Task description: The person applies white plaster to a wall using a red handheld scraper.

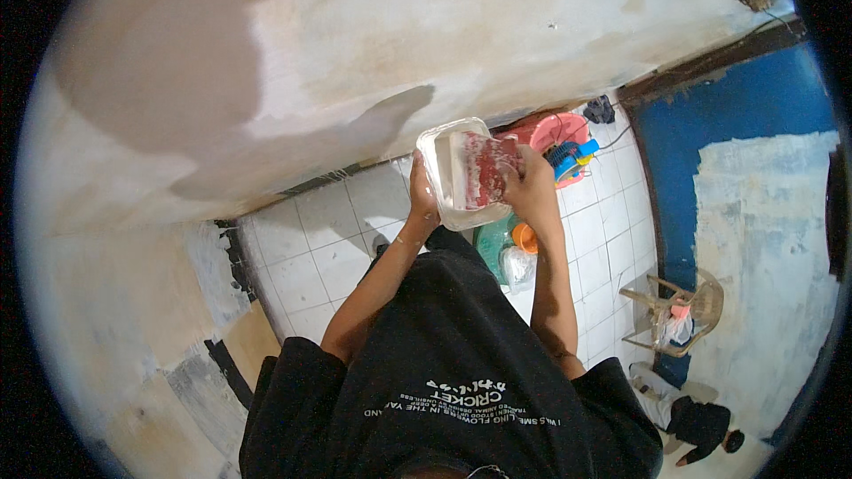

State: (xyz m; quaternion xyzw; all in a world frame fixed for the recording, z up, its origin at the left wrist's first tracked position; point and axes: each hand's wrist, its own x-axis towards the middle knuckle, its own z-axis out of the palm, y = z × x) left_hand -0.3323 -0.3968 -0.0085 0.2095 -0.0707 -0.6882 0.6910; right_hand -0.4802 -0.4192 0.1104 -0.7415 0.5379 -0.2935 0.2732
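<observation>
My left hand (pixel 422 188) grips the left side of a white rectangular plastic tub (pixel 456 218), its thumb by the rim. Inside the tub is white paste, which looks like wall putty. From the right, my right hand (pixel 533 184) is closed on a flat red putty spreader (pixel 485 175) smeared with white. The spreader lies over the tub's opening, and its far edge meets the paste. Both hands are in front of my body, near the plastered wall (pixel 355 44). Some of my right fingers are hidden behind the spreader.
Right of my hands, a pink basin (pixel 568 127) stands on the tiled floor (pixel 319 222) beside a blue-handled item (pixel 582 150). Below are an orange cup (pixel 525 238) and a clear plastic bag (pixel 517 268). Farther right are a plastic chair (pixel 706 300) and another person (pixel 701 421).
</observation>
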